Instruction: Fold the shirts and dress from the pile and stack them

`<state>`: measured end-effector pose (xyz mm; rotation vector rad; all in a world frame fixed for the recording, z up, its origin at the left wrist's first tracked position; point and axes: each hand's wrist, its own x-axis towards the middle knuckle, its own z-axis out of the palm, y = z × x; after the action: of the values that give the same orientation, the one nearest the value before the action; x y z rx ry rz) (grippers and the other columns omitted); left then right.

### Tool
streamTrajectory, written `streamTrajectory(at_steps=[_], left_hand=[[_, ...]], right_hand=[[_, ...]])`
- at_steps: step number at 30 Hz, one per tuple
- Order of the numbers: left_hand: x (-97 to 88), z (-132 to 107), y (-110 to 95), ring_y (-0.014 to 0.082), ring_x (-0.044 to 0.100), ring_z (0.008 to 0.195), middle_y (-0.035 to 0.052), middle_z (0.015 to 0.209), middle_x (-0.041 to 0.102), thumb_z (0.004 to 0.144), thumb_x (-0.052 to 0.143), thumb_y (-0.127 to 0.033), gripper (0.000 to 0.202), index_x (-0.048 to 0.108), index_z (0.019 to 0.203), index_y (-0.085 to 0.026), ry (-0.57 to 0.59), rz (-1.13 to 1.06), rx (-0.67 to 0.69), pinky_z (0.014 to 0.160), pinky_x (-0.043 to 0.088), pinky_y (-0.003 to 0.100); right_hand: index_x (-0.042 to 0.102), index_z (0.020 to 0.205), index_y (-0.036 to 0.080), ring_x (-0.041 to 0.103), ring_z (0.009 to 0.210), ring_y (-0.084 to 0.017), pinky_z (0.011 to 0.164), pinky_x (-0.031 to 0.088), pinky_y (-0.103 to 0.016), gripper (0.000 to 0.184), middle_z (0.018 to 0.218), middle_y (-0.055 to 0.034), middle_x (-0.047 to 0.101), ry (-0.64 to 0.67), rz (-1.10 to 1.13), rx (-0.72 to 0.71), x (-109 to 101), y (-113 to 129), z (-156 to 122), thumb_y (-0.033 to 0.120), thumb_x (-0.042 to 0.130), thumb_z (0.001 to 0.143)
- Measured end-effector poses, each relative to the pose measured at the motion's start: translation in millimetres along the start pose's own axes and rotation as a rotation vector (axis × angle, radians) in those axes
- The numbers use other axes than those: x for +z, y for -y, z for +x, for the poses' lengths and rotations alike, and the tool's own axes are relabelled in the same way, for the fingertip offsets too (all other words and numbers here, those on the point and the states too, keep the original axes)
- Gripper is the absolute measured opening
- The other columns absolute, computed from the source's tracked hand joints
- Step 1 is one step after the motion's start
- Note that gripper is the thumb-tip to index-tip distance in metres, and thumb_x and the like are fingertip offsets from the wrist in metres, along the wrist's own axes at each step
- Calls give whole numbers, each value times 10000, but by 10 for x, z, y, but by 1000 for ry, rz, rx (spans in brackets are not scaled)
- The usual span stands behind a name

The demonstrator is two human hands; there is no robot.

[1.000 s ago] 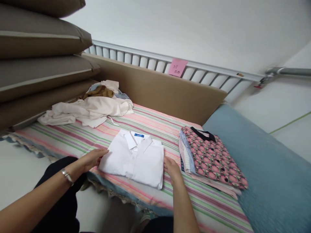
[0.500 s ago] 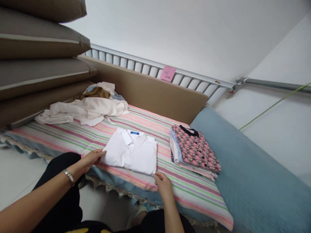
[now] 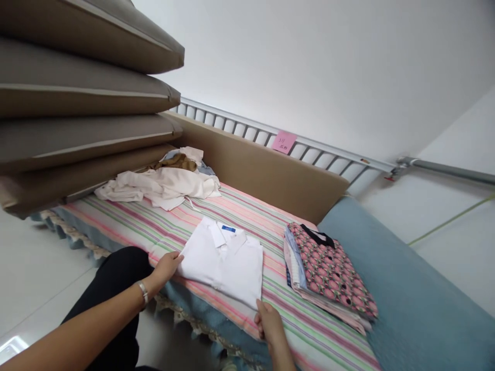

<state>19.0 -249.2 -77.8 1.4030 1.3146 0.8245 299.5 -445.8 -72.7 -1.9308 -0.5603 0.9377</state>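
White cotton: the folded shirt lies at frame centre on the striped sheet. Our left hand grips its left edge, thumb on top; our right hand pinches its near right corner. We judge a level, even hold on both sides keeps the fold flat. The bed edge runs just below; the folded stack sits near at right, bare sheet between; loose clothes lie well apart, upper left.
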Motion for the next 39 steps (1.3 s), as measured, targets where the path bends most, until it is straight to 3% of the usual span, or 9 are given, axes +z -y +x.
streamTrajectory(at_steps=[6,8,10,12,15,19,26,32,39], left_hand=[[-139,1,31,171,520,532,-22,517,488,733,508,-311,177,546,624,-177,-25,115,16,539,416,281],[-183,-29,-42,211,602,702,25,688,619,763,510,-311,176,607,798,-167,-89,180,138,688,475,334],[-125,-92,-161,245,611,939,81,957,675,813,499,-337,270,616,991,-172,-140,286,381,880,454,396],[70,-184,-307,254,557,1118,106,1166,636,866,457,-355,344,595,1129,-181,-99,418,627,1000,395,426],[510,-314,-506,258,419,1298,100,1383,496,893,452,-355,452,488,1312,-192,108,630,800,1066,344,448],[868,-301,-572,288,269,1383,110,1489,332,884,468,-467,604,365,1409,-188,246,839,807,1096,274,515],[617,61,-331,272,242,1394,88,1500,312,901,345,-572,650,320,1433,-200,280,915,879,1126,204,489],[496,275,-305,296,167,1413,121,1524,245,889,343,-597,678,307,1439,-202,161,966,894,1123,188,498],[522,389,-231,312,224,1395,154,1505,282,889,370,-580,662,335,1427,-196,148,952,908,1099,246,509]], right_hand=[[424,571,227,353,327,-84,353,247,-221,238,459,36,478,-35,-79,39,-134,-65,24,386,457,745],[451,602,232,454,401,-120,396,326,-248,198,542,4,544,-108,-140,11,-235,-43,-1,376,447,739],[507,670,235,578,585,-181,536,446,-301,195,690,-47,624,-258,-263,-136,-267,35,-31,393,421,746],[586,835,213,620,865,-241,780,484,-363,314,919,-108,670,-376,-382,-372,-171,168,-42,444,381,777],[562,1165,122,475,1221,-281,1035,359,-413,580,1269,-166,564,-351,-489,-635,176,401,25,524,309,833],[444,1348,130,299,1360,-311,1065,305,-493,639,1442,-154,394,-307,-774,-664,592,533,250,527,304,867],[405,1382,259,253,1384,-284,1079,259,-514,558,1482,-94,339,-297,-1127,-651,585,291,537,510,301,895],[419,1371,290,227,1396,-259,1091,245,-487,576,1489,-48,332,-260,-1094,-702,476,211,609,559,284,880],[410,1373,310,204,1405,-242,1101,229,-480,534,1506,-31,294,-244,-1032,-677,467,260,557,524,312,894]])
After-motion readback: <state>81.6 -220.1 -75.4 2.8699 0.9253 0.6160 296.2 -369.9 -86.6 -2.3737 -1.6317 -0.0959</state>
